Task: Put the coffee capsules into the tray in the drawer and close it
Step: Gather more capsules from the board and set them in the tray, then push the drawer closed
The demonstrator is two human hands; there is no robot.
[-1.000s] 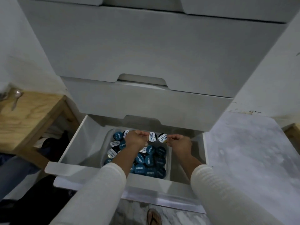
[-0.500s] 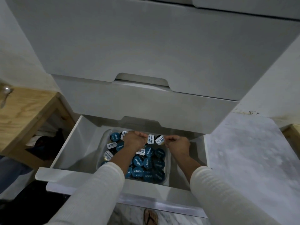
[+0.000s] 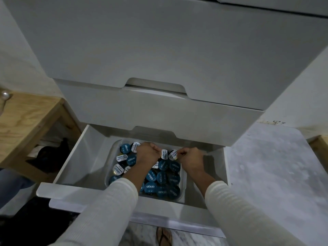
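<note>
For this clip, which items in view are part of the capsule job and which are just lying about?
Job:
- drawer, open
- tray inside it
- blue capsules in the tray
- white capsule in left hand
- white capsule in right hand

Lying about:
- wooden table
- spoon on it
- sandal on the floor
- upper drawers, shut

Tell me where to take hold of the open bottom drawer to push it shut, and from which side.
Take the drawer by its front panel's top edge, coming from above and in front. That edge juts out toward the person, flat and bare left of the sleeves. First both hands, the left hand and right hand, must release their white-lidded capsules into the tray.
</note>
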